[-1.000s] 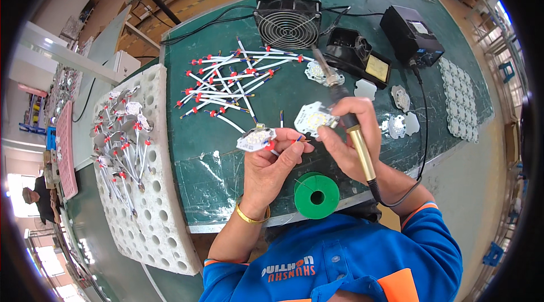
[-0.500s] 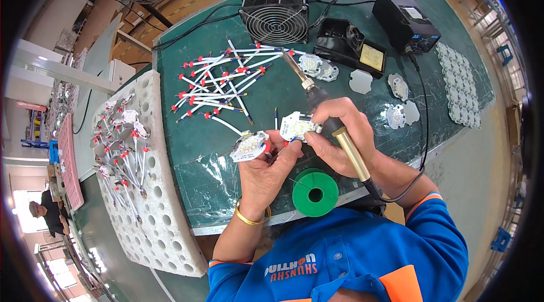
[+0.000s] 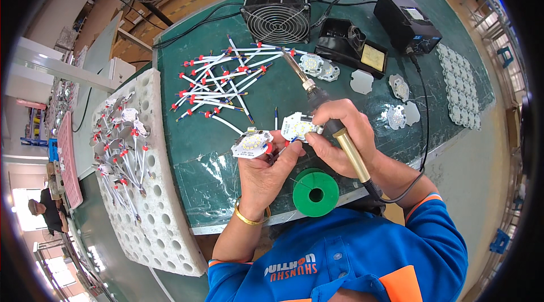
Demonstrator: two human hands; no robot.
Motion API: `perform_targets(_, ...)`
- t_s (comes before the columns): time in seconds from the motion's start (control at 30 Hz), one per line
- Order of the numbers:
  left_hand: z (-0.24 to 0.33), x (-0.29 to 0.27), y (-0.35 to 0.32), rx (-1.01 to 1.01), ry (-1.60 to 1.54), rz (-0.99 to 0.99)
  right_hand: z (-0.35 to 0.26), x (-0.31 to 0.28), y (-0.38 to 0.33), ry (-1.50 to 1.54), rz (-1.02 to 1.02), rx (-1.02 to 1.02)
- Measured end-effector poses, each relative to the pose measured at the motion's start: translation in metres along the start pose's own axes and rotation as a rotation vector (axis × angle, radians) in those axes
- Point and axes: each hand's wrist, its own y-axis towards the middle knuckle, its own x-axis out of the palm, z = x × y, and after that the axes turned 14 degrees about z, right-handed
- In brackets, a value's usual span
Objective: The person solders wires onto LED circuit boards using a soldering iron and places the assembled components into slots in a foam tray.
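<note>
My left hand is closed around a white LED circuit board with yellow chips. Blue and red wire parts show between its thumb and fingers. A second LED board sits just right of the first; my right thumb and fingertips pinch its right edge. That same right hand also grips a soldering iron with a brass-coloured handle; its metal tip points up and left over the bench, away from both boards. Below the hands stands a green spool of solder wire.
White cables with red rings lie heaped beyond my left hand. A fan, an iron stand with sponge and a black control box line the back. Left is a holed foam board bearing wired boards. An LED panel lies right.
The left LED board has tilted and risen slightly with my left hand. My right hand, the iron and the second board stay nearly in place.
</note>
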Motion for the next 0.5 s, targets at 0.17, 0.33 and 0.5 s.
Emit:
perform_targets(0.17,0.0018,0.0022,0.001,0.012,-0.018,0.002,0.0011,0.003,-0.0018,-0.022,0.009,-0.116)
perform_targets(0.33,-0.0025,0.0002,0.0014,0.041,-0.025,-0.001,0.001,0.002,-0.0018,-0.011,-0.008,-0.07)
perform_targets(0.5,-0.0037,-0.0008,0.002,0.026,0.021,-0.003,0.0011,0.0013,-0.0017,-0.024,-0.019,-0.057)
